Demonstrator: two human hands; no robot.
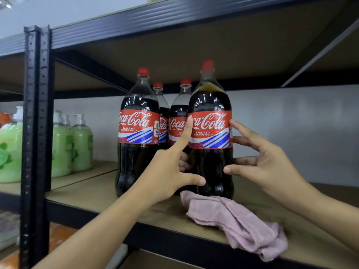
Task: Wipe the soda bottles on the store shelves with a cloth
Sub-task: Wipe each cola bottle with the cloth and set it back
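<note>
- At the far left, green soap bottles (pixel 81 144) stand on the next shelf section, behind the black post (pixel 36 133); they have no part in this step.
- Four cola bottles stand in a group on the shelf (pixel 108 187): the front left bottle (pixel 138 133), two back bottles (pixel 179 121) behind, and the front right bottle (pixel 210 133) closest to the hands.
- The left hand (pixel 165 171) is on the left side of the front right bottle. Its index finger points up along the label edge, the thumb lies low on the front, and the other fingers go behind the bottle. The fingers are wide and look only lightly in contact, not a firm hold.
- The right hand (pixel 266 166) is at the right side of the same bottle, fingers spread wide; the tips touch the label edge and the body, or are just beside it.
- The cloth (pixel 239 224) lies crumpled on the shelf just in front of this bottle, partly over the front edge. No hand holds it.
- I judge that the step is to set or straighten this bottle. To do it well, keep both hands low and even so the tall bottle stays upright, and do not push it into its neighbours.
- Then one hand should take the cloth before it slips off the edge, while the other steadies the bottle to wipe.
</note>
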